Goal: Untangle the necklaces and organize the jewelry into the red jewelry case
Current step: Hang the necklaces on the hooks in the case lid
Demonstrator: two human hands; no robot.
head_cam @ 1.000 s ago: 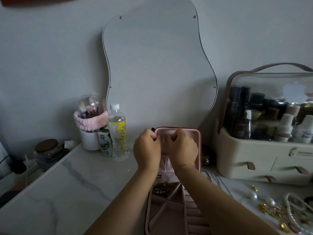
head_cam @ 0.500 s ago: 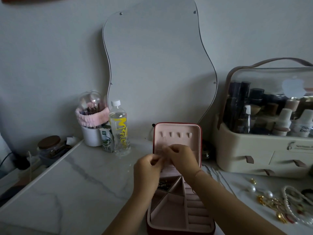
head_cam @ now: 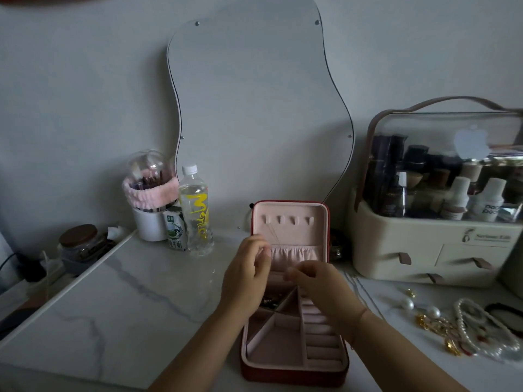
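Both hands (head_cam: pixel 283 275) over open red jewelry case (head_cam: pixel 294 360), fingers pinched; grasp unclear

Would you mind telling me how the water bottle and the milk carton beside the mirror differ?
The water bottle is tall, clear and round, with a white cap and yellow lettering; the milk carton is short, opaque and boxy, printed green and white. The bottle rises well above the carton, which reaches only about its lower half. Both stand upright, side by side, on the marble tabletop near the white cup.
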